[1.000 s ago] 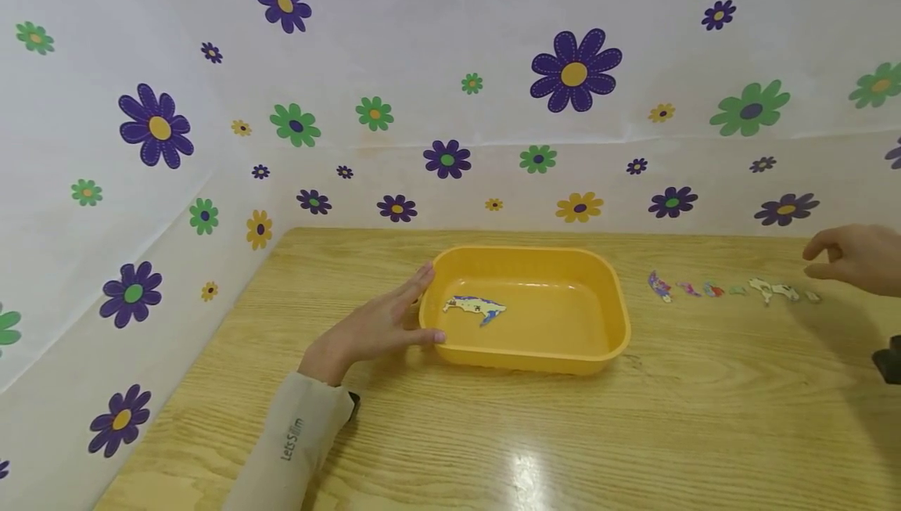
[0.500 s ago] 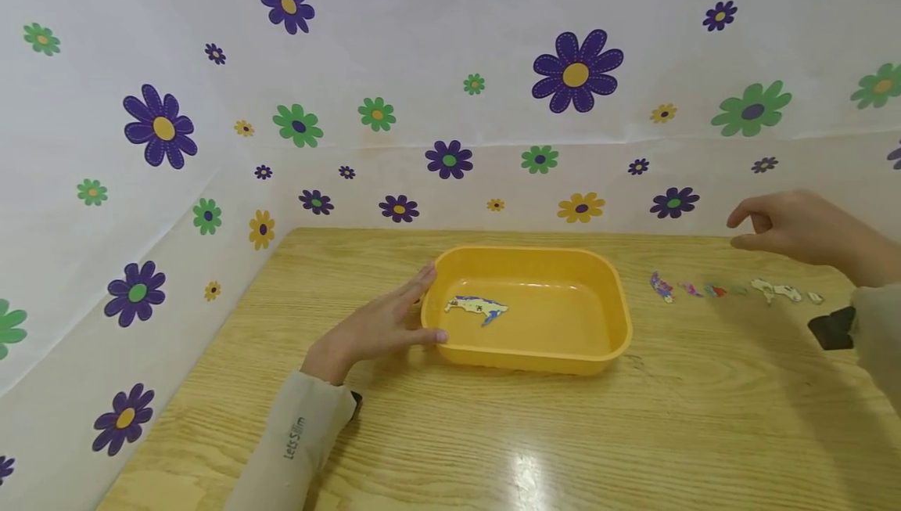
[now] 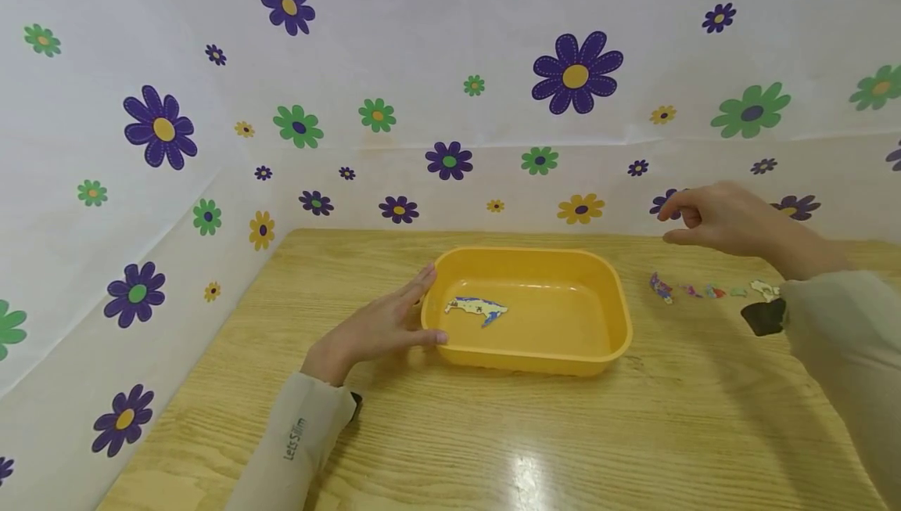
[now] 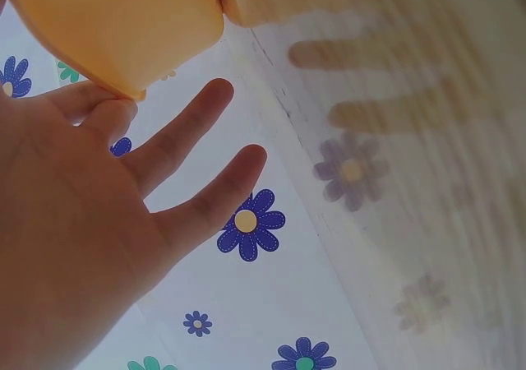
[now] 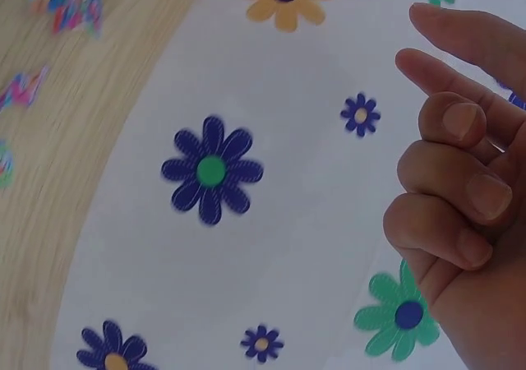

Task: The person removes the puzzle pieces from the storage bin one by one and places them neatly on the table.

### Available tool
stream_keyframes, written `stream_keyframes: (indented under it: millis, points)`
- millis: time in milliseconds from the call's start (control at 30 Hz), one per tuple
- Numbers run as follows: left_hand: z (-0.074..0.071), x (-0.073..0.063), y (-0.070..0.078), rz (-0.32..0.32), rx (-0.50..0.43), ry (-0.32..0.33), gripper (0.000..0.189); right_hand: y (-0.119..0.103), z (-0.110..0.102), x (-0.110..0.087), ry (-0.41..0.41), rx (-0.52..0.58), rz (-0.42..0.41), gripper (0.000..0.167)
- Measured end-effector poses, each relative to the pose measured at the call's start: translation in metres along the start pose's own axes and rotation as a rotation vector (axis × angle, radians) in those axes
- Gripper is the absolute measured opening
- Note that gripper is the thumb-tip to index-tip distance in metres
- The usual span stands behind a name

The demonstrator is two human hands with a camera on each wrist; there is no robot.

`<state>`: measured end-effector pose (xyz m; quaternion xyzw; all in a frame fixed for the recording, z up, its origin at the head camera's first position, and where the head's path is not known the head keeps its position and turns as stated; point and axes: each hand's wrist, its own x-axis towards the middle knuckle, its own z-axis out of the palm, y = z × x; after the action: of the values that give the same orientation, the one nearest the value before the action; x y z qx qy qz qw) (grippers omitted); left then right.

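Observation:
My left hand [image 3: 376, 335] holds the left end of a yellow plastic tub [image 3: 531, 365], its thumb at the front corner and a finger at the back corner. In the left wrist view, two fingers of it stretch away beneath the tub wall. A flat cream-and-blue puzzle-like piece [image 3: 477, 308] lies inside the tub on the left. My right hand [image 3: 728, 217] hovers to the right of the tub above the table's back edge. In the right wrist view, its thumb and forefinger are apart with nothing between them, and the other fingers are curled.
A row of small flat pieces lies right of the tub: a purple one [image 3: 661, 288], a pink one [image 3: 691, 290], a red-and-blue one [image 3: 714, 292], a green one [image 3: 737, 292] and a cream one [image 3: 763, 289]. A flower-patterned sheet [image 3: 408, 34] rises behind the wooden table [image 3: 422, 448].
My right hand has moved left from the right edge, over the row of pieces toward the tub; its arm now covers the rightmost pieces. The left hand and the tub stay put.

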<state>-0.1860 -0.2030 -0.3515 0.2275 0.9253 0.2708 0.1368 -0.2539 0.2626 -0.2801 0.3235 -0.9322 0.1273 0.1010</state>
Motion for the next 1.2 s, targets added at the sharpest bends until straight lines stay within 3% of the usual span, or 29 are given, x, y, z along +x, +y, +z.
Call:
stream_keyframes:
  millis: [900, 1200]
  points:
    - [0.002, 0.0, 0.002, -0.008, 0.014, 0.009, 0.104, -0.076, 0.028, 0.065, -0.078, 0.201, -0.059, 0.02]
    - [0.001, 0.001, 0.001, 0.008, 0.019, 0.013, 0.104, -0.097, 0.036, 0.081, -0.157, 0.241, -0.005, 0.021]
